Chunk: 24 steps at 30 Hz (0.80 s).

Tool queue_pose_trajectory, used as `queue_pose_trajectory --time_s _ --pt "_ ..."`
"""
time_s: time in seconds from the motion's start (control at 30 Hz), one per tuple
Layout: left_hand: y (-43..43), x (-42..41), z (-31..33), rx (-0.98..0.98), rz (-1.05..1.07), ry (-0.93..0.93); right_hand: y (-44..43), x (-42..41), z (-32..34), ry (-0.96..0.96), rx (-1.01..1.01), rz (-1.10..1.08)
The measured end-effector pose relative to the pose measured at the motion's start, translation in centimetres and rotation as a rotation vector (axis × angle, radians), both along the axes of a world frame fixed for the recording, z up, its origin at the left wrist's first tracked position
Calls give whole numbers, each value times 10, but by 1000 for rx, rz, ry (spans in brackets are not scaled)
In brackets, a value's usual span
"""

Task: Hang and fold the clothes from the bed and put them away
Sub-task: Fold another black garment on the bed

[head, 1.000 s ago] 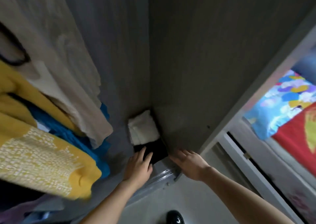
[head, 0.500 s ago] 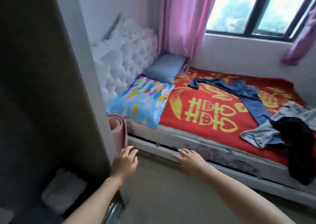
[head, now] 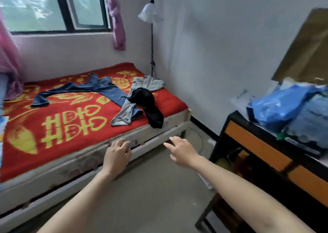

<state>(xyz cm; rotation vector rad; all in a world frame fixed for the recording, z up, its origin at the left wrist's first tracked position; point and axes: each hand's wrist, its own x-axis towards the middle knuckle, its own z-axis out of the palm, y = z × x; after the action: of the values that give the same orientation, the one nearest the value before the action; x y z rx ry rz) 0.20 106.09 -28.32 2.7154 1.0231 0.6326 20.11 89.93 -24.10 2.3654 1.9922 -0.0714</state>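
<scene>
Three garments lie on the bed's red and yellow blanket (head: 74, 119). A long blue garment (head: 83, 88) is spread across the middle. A grey garment (head: 140, 94) lies crumpled toward the foot end, and a black garment (head: 150, 104) sits on it and droops over the bed's front edge. My left hand (head: 117, 154) is stretched out over the bed's front rail, fingers loose, holding nothing. My right hand (head: 181, 149) reaches forward over the floor to its right, fingers spread and empty. Both hands are well short of the clothes.
A black and orange cabinet (head: 262, 144) stands at the right with a blue plastic bag (head: 284, 104) and folded things on top. A floor lamp (head: 150, 16) stands in the corner behind the bed. Bare grey floor (head: 150, 188) lies between bed and cabinet.
The view has swung from the wardrobe's inside to the bed and on toward its foot end. Both hands left the wardrobe floor and now reach toward the bed, still empty.
</scene>
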Motion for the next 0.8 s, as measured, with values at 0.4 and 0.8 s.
queue_pose_trajectory --time_s 0.4,0.8 --pt "-194 229 19 155 -926 17 -268 44 11 -154 271 -793" --pt "-283 273 27 391 -1235 455 -359 34 -2 4 151 -1330"
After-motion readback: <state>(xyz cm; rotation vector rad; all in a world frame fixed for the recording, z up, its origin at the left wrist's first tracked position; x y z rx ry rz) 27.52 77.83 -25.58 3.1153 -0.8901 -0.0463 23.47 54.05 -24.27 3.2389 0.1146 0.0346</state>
